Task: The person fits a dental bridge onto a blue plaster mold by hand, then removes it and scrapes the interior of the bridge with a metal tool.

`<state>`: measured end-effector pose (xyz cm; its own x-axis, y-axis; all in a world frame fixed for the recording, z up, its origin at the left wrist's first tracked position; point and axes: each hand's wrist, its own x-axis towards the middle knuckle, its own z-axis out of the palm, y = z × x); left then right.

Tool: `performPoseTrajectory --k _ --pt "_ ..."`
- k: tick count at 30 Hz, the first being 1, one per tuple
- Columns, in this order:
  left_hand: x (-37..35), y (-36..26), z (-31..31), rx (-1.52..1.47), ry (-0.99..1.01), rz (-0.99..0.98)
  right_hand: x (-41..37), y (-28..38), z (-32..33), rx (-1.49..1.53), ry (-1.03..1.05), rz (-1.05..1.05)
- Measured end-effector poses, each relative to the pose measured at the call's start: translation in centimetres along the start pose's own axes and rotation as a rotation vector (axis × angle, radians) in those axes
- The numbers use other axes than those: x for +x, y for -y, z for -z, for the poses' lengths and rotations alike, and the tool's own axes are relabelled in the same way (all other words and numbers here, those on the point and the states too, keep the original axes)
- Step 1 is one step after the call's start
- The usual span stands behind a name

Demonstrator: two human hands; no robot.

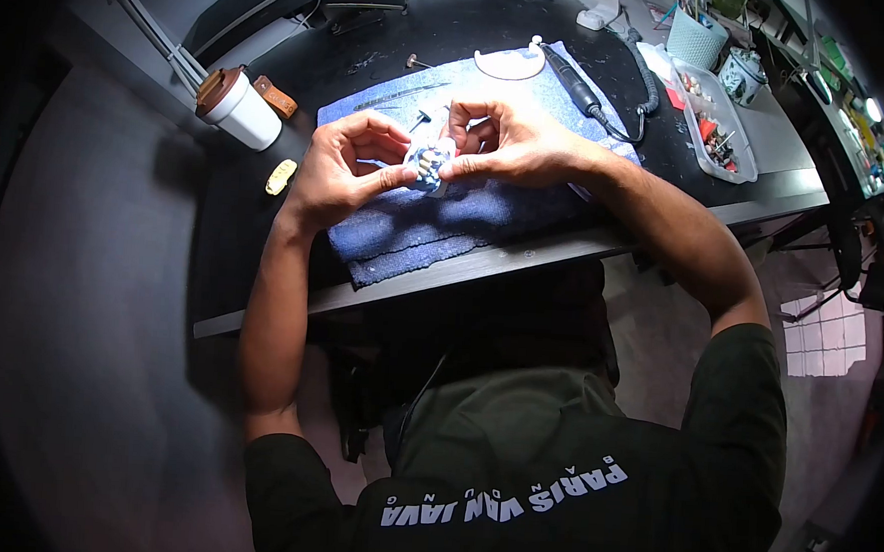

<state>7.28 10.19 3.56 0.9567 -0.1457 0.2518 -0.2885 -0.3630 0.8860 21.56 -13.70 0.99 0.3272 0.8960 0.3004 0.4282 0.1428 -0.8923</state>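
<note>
Both hands meet above a blue towel (393,253) under a bright light. Between their fingertips is a small white-and-blue piece with cream tooth-like parts (430,163), perhaps a dental model; glare and fingers hide its details. My left hand (343,166) pinches its left side between thumb and fingers. On the right side, the thumb and fingers of my right hand (509,145) close on it. Just behind the piece lies a small dark tool (421,120) on the towel. A pen-shaped handpiece (572,83) with a coiled cord rests beyond my right hand.
Left of the towel stand a white cup with a brown lid (246,111) and a small yellow piece (280,177). A clear plastic tray (737,172) of small parts is at the right, near a pale tool holder (696,41). The table's front edge (503,262) runs below my hands.
</note>
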Motion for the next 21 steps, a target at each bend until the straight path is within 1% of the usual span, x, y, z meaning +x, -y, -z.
performPoseTrajectory --k 9,18,21 --pt "0.02 -0.04 0.02 -0.007 0.005 0.006 0.03 -0.13 0.05 0.0 0.006 -0.006" --pt "0.02 -0.02 0.06 0.01 0.007 -0.002 0.02 -0.1 0.09 -0.045 -0.012 0.033" --pt "0.0 -0.12 0.01 0.007 0.004 0.002 -0.08 0.61 0.22 -0.092 0.038 -0.027"
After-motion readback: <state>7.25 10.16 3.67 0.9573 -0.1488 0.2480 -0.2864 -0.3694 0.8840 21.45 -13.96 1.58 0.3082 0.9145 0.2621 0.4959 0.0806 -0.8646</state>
